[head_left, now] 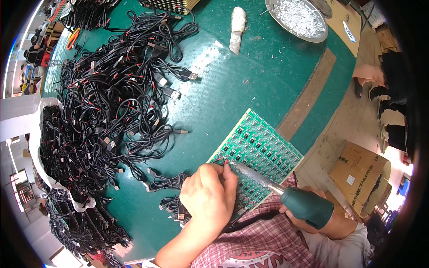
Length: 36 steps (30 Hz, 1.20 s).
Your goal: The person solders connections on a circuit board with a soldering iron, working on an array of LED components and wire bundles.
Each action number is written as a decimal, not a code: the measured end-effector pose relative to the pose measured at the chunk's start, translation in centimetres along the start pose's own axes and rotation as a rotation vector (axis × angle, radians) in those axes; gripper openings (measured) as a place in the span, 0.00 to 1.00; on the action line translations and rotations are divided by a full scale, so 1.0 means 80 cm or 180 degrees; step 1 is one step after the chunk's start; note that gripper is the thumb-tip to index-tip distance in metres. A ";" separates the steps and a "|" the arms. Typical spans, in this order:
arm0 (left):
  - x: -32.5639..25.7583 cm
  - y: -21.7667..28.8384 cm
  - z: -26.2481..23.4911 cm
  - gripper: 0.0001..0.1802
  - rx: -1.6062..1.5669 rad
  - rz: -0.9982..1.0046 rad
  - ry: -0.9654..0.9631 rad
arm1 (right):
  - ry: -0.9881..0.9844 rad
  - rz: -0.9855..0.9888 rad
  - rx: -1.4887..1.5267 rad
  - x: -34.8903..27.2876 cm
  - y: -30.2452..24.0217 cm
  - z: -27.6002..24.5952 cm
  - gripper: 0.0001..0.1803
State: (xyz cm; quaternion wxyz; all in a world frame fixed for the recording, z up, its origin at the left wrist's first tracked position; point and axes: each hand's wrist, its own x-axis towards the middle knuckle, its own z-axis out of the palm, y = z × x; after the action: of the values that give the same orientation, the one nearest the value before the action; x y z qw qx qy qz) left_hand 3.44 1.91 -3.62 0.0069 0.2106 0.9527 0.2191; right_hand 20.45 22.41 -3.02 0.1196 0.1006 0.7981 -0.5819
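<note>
A green circuit board panel [263,140], covered with rows of small dark parts, lies at the table's near edge. My left hand [208,192] is closed over its left side, thumb and forefinger pinching a thin red wire [220,158] at the board's surface. In my right hand [292,215] is a soldering iron with a green handle [308,205]; that handle hides most of the fingers. The iron's metal shaft slants over the board, its tip close to the pinched wire. Whether tip and wire touch I cannot tell. Coiled black cables [169,182] lie beside my left hand.
A large heap of black USB cables [120,85] covers the left of the green table [214,96]. Toward the back are a wrapped blade [237,33] and a metal dish [328,33] of whitish bits. Cardboard boxes [357,178] stand on the floor at right.
</note>
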 end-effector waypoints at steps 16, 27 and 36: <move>0.000 -0.001 0.000 0.14 -0.0002 -0.0023 -0.0045 | -0.0178 0.0235 -0.0025 0.011 -0.036 -0.007 0.06; 0.011 -0.009 -0.023 0.06 -0.0967 -0.0423 -0.0596 | -0.0193 0.0233 -0.0015 0.004 -0.024 -0.005 0.06; 0.045 -0.011 -0.041 0.04 -0.1618 -0.1448 -0.1294 | -0.0008 0.0221 0.0158 0.003 -0.020 -0.004 0.14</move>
State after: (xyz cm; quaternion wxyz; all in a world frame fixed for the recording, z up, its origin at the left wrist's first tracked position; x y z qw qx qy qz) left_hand -0.53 1.30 -0.75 0.2956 0.0249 0.8696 0.3947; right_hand 19.75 22.21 -1.57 0.1382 0.1305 0.7793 -0.5972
